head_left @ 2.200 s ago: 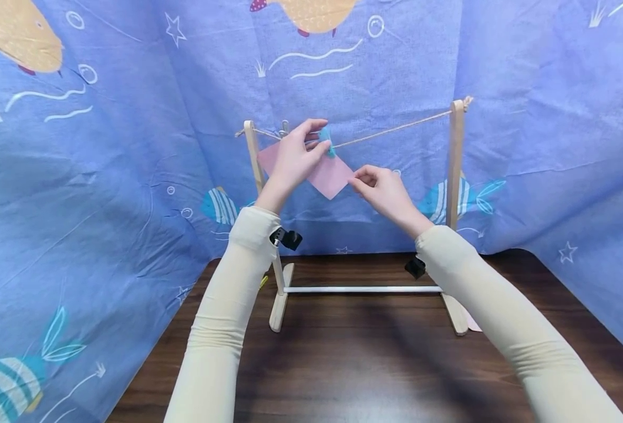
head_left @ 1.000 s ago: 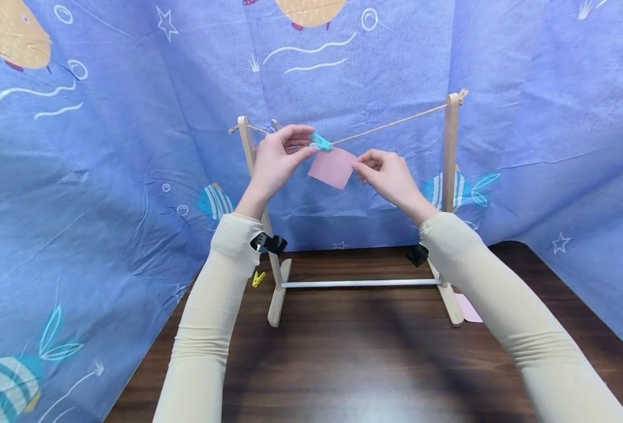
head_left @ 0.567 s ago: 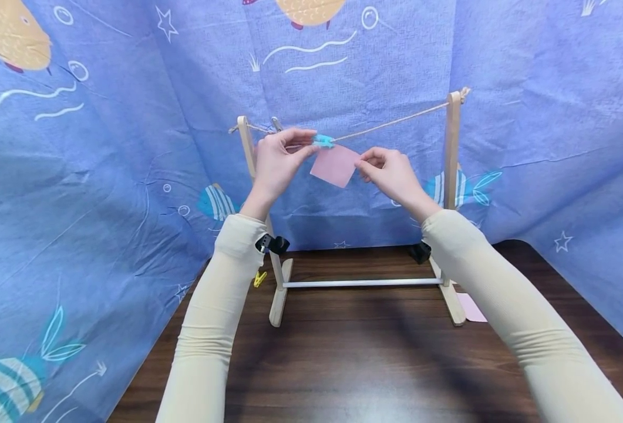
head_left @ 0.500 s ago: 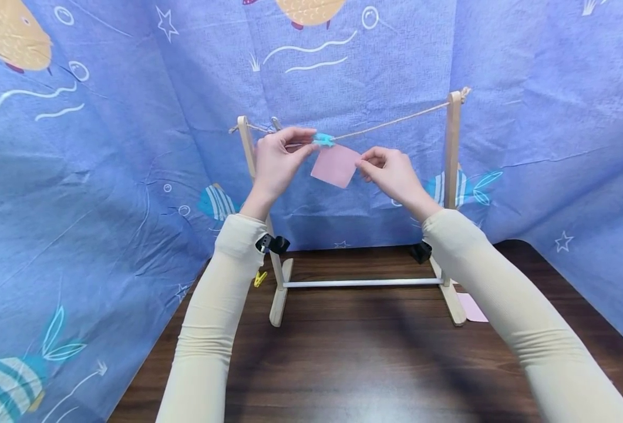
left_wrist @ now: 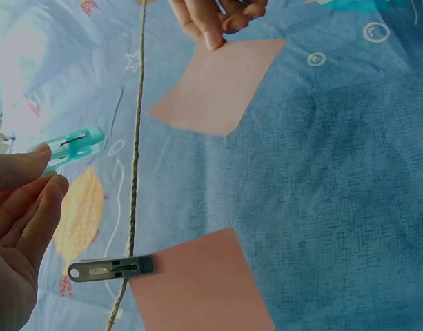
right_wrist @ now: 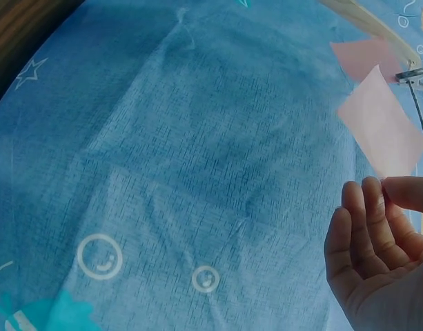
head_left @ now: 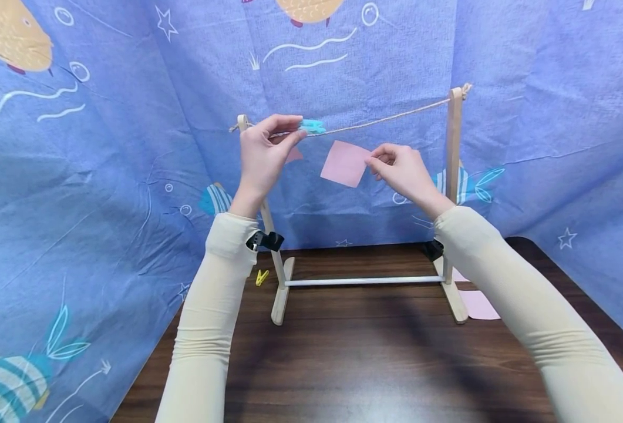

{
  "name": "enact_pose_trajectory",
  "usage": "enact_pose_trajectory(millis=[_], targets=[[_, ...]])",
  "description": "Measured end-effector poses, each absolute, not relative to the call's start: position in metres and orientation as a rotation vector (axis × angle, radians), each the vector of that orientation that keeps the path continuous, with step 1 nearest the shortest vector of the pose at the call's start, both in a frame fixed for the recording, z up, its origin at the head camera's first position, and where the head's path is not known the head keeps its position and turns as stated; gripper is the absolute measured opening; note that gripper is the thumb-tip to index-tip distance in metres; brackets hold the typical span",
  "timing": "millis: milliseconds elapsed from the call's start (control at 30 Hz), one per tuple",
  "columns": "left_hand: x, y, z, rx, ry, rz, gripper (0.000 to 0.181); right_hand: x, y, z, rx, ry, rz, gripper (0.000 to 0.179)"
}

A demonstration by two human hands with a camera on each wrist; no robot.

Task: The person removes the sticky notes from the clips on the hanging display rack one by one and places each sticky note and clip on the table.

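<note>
My left hand (head_left: 262, 154) pinches a turquoise clothespin (head_left: 312, 126) by its handle ends, close to the rope (head_left: 390, 117). In the left wrist view the clothespin (left_wrist: 74, 146) is apart from the rope, to its left. With thumb and fingertips my right hand (head_left: 407, 175) pinches one corner of a pink square of paper (head_left: 344, 163), which hangs below the rope and does not touch it. A second pink paper (left_wrist: 201, 283) is clipped to the rope by a grey clothespin (left_wrist: 111, 268). In the head view my left hand hides most of that pair.
Two wooden posts (head_left: 455, 176) hold the rope, joined low down by a white bar (head_left: 364, 281). On the brown table (head_left: 364, 364) lie a yellow clothespin (head_left: 261, 277) at left and pink paper (head_left: 479, 305) by the right foot. A blue fish-print cloth (head_left: 396, 53) surrounds the table.
The turquoise clothespin has come away from the pink paper and moved left and up with my left hand. My right hand has moved the paper right, away from the clothespin.
</note>
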State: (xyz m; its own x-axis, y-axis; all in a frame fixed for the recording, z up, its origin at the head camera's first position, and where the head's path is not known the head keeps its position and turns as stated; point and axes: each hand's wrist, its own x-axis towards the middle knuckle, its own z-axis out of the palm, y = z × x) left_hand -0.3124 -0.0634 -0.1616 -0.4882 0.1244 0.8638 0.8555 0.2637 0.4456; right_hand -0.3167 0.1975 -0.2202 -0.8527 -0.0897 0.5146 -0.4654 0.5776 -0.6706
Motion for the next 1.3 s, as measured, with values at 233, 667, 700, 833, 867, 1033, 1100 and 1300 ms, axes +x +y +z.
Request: enact_pose_trajectory(millis=[233, 667, 700, 833, 867, 1033, 1100, 1300], targets=[[-0.313, -0.075, -0.166, -0.869, -1.831, -1.285, 0.021, -0.315, 0.205, -0.223, 0.417, -2.404, 1.162, 0.032], [-0.288, -0.126, -0.164, -0.755, -1.834, -1.243, 0.033, -0.287, 0.241, -0.212, 0.392, -2.286, 1.238, 0.028], [-0.285, -0.13, -0.163, -0.735, -1.834, -1.248, 0.033, -0.284, 0.244, -0.21, 0.394, -2.261, 1.259, 0.027], [-0.281, -0.152, -0.163, -0.633, -1.837, -1.226, 0.033, -0.274, 0.259, -0.202, 0.392, -2.187, 1.351, 0.019], [-0.283, -0.159, -0.163, -0.605, -1.839, -1.217, 0.033, -0.271, 0.263, -0.201, 0.391, -2.175, 1.372, 0.017], [-0.287, -0.192, -0.168, -0.487, -1.85, -1.191, 0.035, -0.26, 0.287, -0.194, 0.359, -2.148, 1.472, 0.008], [-0.283, -0.204, -0.17, -0.457, -1.855, -1.2, 0.035, -0.256, 0.297, -0.193, 0.347, -2.141, 1.506, 0.007], [-0.271, -0.235, -0.182, -0.37, -1.894, -1.193, 0.035, -0.248, 0.334, -0.198, 0.341, -2.055, 1.562, 0.008]])
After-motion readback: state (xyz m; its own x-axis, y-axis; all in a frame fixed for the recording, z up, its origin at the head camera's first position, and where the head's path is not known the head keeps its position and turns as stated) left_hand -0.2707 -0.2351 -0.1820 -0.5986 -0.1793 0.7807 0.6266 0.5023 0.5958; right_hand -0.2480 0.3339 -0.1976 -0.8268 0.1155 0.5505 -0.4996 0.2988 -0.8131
